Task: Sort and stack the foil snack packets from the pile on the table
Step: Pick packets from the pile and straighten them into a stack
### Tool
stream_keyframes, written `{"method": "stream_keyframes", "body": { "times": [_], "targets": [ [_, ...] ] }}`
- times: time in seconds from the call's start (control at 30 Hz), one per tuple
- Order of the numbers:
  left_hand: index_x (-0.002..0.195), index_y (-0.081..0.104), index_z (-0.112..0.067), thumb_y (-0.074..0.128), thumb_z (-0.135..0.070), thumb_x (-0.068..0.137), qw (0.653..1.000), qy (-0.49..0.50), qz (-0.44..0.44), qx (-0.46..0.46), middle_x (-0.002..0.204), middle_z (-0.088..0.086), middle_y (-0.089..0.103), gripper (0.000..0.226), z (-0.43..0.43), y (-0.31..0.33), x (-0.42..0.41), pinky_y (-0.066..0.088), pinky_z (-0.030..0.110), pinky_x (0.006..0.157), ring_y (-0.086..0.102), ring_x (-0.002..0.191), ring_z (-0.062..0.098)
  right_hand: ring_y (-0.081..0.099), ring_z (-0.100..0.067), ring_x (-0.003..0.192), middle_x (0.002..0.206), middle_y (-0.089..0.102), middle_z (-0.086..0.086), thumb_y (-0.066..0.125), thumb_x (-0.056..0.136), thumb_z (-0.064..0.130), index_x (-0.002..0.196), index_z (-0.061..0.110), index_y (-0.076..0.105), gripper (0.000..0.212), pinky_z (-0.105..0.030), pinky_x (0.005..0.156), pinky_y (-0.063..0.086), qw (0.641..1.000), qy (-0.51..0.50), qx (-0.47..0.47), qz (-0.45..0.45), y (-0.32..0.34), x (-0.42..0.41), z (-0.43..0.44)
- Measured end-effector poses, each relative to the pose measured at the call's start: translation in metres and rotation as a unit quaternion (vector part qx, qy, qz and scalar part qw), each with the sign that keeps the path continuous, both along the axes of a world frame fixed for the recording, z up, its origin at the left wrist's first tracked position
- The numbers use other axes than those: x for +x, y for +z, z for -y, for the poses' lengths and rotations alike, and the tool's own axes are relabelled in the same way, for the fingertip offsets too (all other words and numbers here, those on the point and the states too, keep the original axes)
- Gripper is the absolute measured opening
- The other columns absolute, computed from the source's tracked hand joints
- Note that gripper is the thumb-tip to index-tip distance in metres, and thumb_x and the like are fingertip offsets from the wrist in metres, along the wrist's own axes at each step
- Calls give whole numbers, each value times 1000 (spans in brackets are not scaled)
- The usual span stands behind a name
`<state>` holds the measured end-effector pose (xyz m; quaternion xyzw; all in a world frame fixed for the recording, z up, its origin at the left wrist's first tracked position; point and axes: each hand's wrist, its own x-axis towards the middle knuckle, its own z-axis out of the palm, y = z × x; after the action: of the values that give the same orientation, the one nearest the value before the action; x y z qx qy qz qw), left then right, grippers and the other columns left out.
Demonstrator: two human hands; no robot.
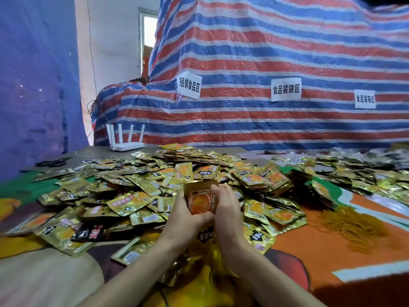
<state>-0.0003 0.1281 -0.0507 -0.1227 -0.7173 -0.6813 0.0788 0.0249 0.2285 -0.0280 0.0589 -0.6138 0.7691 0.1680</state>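
A broad pile of gold foil snack packets [141, 187] with orange pictures covers the middle of the table. Just in front of it, both hands hold an upright stack of packets [200, 199] between them. My left hand [184, 214] grips the stack's left side and bottom, with the thumb curled under it. My right hand [226, 206] grips its right side, fingers over the top edge. A darker stack of sorted packets [303, 173] lies to the right of the pile.
A white router [126, 139] stands at the table's far left, with black scissors [54, 162] nearer the left edge. A heap of yellow rubber bands [352, 227] lies at right on the orange cloth. More packets [365, 167] spread far right. A striped tarp [265, 74] rises behind.
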Motion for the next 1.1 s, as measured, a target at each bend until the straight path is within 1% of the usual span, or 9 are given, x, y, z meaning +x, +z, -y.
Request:
{"method": "stream_keyframes", "body": {
  "times": [0.07,0.17,0.3,0.43,0.57,0.63,0.87,1.0,1.1],
  "targets": [
    [112,65,-13,81,4,73,1000,-19,-16,2,102,10,74,45,-1,5,0,55,24,67,73,91,22,62,12,59,71,62,17,49,104,19,82,18,57,23,-8,52,47,1000,-14,13,-1,-1,-1,-2],
    [106,70,-8,80,-11,60,999,-36,-33,-2,95,15,74,47,0,6,3,58,37,69,72,87,30,66,0,75,88,70,1,44,106,27,97,9,65,28,-17,65,54,998,12,59,14,-1,0,-11],
    [112,66,-7,72,-17,62,999,-49,-15,16,98,11,76,52,0,-1,9,62,49,78,73,91,29,64,3,81,95,70,9,61,97,29,100,22,70,11,-8,63,45,959,-102,262,-27,12,-4,-70],
    [93,69,-20,75,-21,65,997,-67,-12,21,90,12,77,29,0,-4,14,62,44,75,74,87,30,67,-19,86,91,73,1,63,86,13,89,23,74,15,-33,77,57,773,-265,565,113,28,-3,-163],
    [75,75,-34,80,-20,67,998,-58,-18,27,77,1,76,17,-2,-2,16,61,35,64,74,72,19,65,-28,90,94,68,-5,56,84,10,98,17,67,18,-33,68,52,619,-286,691,240,8,3,-218],
    [75,74,-43,76,-24,63,997,-70,-21,26,77,-2,75,23,-1,0,18,61,30,60,73,70,15,65,-26,86,91,65,-4,56,86,12,95,17,63,12,-33,67,53,617,-279,694,246,-2,1,-228],
    [96,68,-15,83,-13,73,998,-62,9,25,89,14,74,28,1,-1,17,61,30,62,74,80,24,61,-20,76,84,60,1,60,86,16,89,19,59,4,-32,61,53,608,-293,706,215,-4,-2,-228],
    [98,67,-13,82,-7,79,998,-54,19,24,87,12,74,25,1,0,17,59,27,58,74,78,21,66,-24,99,114,68,-3,61,84,19,120,30,62,38,-31,72,55,632,-257,698,219,-2,-2,-227],
    [96,67,-15,84,-14,73,998,-58,18,32,83,9,74,28,1,1,18,58,25,57,74,76,20,65,-22,92,103,69,-1,58,86,22,99,29,70,19,-34,75,58,627,-253,702,223,-2,-3,-224]
  ]
}}
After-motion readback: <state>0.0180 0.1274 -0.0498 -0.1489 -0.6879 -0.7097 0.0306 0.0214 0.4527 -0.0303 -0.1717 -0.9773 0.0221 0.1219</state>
